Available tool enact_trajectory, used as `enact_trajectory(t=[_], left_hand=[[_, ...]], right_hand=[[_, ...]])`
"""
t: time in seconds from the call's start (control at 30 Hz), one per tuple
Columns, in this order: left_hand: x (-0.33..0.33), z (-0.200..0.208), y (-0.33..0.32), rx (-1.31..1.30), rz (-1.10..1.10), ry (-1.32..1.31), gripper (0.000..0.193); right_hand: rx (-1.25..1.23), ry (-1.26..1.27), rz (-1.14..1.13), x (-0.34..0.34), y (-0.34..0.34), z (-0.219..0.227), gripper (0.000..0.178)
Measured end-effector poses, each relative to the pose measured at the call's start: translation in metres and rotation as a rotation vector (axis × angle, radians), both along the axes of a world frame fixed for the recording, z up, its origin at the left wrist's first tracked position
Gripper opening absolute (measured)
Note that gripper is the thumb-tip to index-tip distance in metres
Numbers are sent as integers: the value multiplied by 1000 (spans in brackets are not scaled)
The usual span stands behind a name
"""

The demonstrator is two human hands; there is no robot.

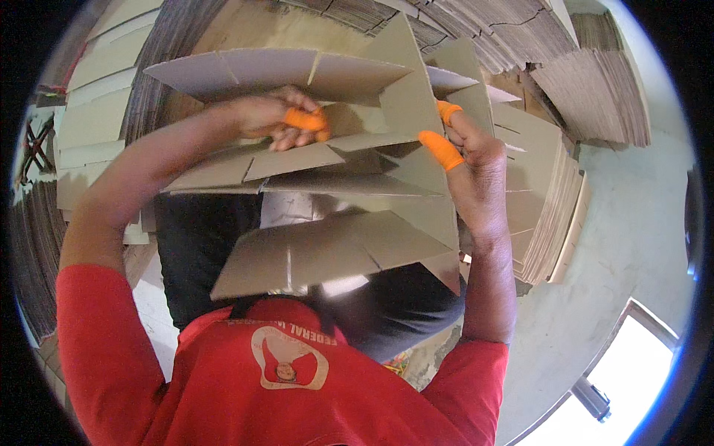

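Note:
A partly interlocked cardboard partition (361, 74) of slotted brown strips stands across my lap, several long strips meeting a cross strip at its right. My right hand (474, 152), with orange covers on thumb and forefinger, grips that cross strip near its middle. My left hand (286, 123), also with orange finger covers, is among the long strips at the left. Its fingers are curled in and slightly blurred, close to the edge of a slotted strip (294, 161); what lies between them is hidden. Nearest my body, another slotted strip (327, 249) slants out from the cross strip.
Tall stacks of flat cardboard strips stand at the left (97, 111), the far side (491, 33) and the far right (595, 89). Another stack (547, 201) is just right of my right forearm. Beyond it are a pale wall (617, 223) and a bright opening (617, 379).

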State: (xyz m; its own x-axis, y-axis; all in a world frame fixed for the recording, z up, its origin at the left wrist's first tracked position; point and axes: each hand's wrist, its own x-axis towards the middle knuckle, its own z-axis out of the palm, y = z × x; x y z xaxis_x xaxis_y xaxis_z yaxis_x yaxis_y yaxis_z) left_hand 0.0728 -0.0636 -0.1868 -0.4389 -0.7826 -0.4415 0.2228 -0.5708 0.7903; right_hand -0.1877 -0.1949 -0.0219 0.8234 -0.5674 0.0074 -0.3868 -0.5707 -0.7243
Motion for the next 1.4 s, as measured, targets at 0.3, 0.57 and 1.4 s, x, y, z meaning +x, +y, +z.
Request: enact_trajectory(t=[0.3, 0.57, 1.4], left_hand=[[-96, -18, -66, -153, 646, 422, 16], [-110, -21, -66, -91, 874, 283, 12], [58, 183, 57, -507, 251, -994, 35]], right_hand=[[79, -64, -62, -11, 1, -7, 34], [-209, -62, -46, -10, 6, -14, 34], [-551, -97, -554, -70, -25, 11, 37]])
